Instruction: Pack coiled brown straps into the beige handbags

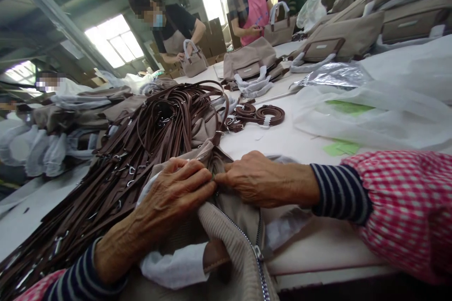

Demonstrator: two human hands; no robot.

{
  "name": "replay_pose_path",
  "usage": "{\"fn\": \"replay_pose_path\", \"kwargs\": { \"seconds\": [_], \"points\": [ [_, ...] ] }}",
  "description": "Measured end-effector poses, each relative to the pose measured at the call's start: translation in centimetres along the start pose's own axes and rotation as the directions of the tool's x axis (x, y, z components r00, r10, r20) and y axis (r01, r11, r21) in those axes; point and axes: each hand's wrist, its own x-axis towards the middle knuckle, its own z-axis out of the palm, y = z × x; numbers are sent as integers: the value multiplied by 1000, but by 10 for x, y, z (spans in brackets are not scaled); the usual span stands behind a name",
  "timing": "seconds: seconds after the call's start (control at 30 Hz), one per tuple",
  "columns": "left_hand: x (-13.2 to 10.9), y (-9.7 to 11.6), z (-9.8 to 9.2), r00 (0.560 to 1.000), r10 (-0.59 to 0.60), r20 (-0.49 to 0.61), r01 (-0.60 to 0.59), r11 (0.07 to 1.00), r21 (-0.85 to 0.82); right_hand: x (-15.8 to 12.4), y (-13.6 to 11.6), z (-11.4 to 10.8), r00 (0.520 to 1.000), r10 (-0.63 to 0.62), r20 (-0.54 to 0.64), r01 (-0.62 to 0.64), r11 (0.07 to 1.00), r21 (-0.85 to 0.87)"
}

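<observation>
A beige ribbed handbag (226,230) lies in front of me at the table's edge, its metal zipper (243,233) partly undone. My left hand (180,188) is closed on the bag's opening edge, fingers pressed together. From the other side my right hand (257,178) pinches the bag near the same spot, its index finger and thumb meeting the left fingertips. Whether something small is between the fingertips is hidden. A handle wrapped in white paper (176,265), with a brown end, lies across the bag's near side below my left hand.
A large heap of brown straps (141,150) with metal clips spreads to the left. Coiled straps (270,115) lie ahead. Finished-looking handbags (250,59) and plastic sheeting (381,113) cover the far and right table. Co-workers (249,4) stand across, handling bags.
</observation>
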Motion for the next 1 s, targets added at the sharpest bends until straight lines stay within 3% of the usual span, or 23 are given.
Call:
{"fn": "replay_pose_path", "kwargs": {
  "seconds": [0.1,0.17,0.27,0.33,0.43,0.63,0.7,0.77,0.87,1.0],
  "points": [
    [0,1,1,999,36,-36,-36,999,-1,-9,-2,-4,991,-134,20,135,964,-229],
    [-1,2,5,998,44,-55,-43,999,5,-14,-4,-1,969,-249,3,227,877,-423],
    [-3,1,11,999,12,-47,-13,1000,-7,-20,-7,10,948,-303,-94,197,795,-574],
    [-3,0,12,998,3,-66,-5,999,-35,-20,-5,16,948,-294,-117,166,778,-606],
    [-2,0,10,995,-11,-96,2,996,-89,-19,1,14,957,-287,-52,200,775,-600],
    [-3,1,14,992,-95,-85,74,971,-226,-32,7,-7,984,-175,31,170,874,-455],
    [-4,3,17,987,-145,-67,121,953,-277,-35,11,-19,995,-95,2,87,899,-429],
    [-4,7,18,981,-191,-43,167,929,-329,-33,22,-34,992,63,-110,-108,875,-472],
    [-2,12,19,968,-251,-14,229,901,-368,-21,49,-60,906,298,-300,-419,726,-545],
    [1,14,23,954,-298,-34,259,874,-411,-5,81,-75,847,422,-323,-530,638,-559]
  ]
}}
